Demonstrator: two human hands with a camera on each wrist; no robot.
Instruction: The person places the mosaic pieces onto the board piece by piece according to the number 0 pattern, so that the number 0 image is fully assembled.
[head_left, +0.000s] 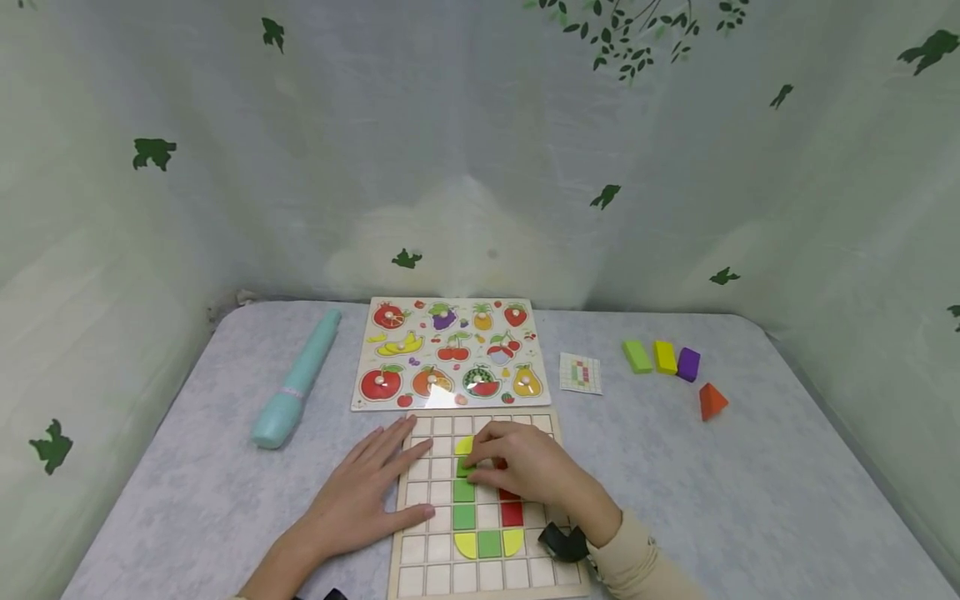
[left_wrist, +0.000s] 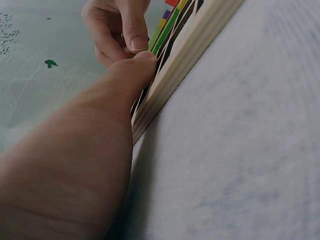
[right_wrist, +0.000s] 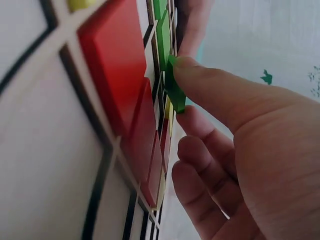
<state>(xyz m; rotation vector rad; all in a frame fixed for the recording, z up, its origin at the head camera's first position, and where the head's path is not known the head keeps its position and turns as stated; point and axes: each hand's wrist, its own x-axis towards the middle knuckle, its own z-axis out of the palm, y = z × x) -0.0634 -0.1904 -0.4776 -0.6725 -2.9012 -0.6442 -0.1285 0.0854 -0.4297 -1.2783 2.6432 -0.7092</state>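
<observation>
A wooden grid board [head_left: 412, 577] lies on the table, with tiles set in some of its squares. My right hand [head_left: 528, 462] is over its upper middle and pinches a green square tile [right_wrist: 175, 90] between thumb and fingers, tilted close over the grid. Below it runs a column with a green tile [head_left: 463, 492], ending in a yellow rounded tile [head_left: 465, 546]. Red tiles [head_left: 512, 514] stand in a column on the right, partly hidden by the right hand. My left hand [head_left: 363, 500] rests with spread fingers on the board's left edge, its thumb over the grid.
Behind the grid board lies a fruit puzzle board [head_left: 465, 398]. A small pattern card [head_left: 580, 373] lies to its right. Farther right are a light green block [head_left: 637, 357], a yellow block [head_left: 664, 357], a purple block [head_left: 688, 364] and an orange triangular block [head_left: 712, 402]. A teal folded umbrella [head_left: 300, 375] lies left.
</observation>
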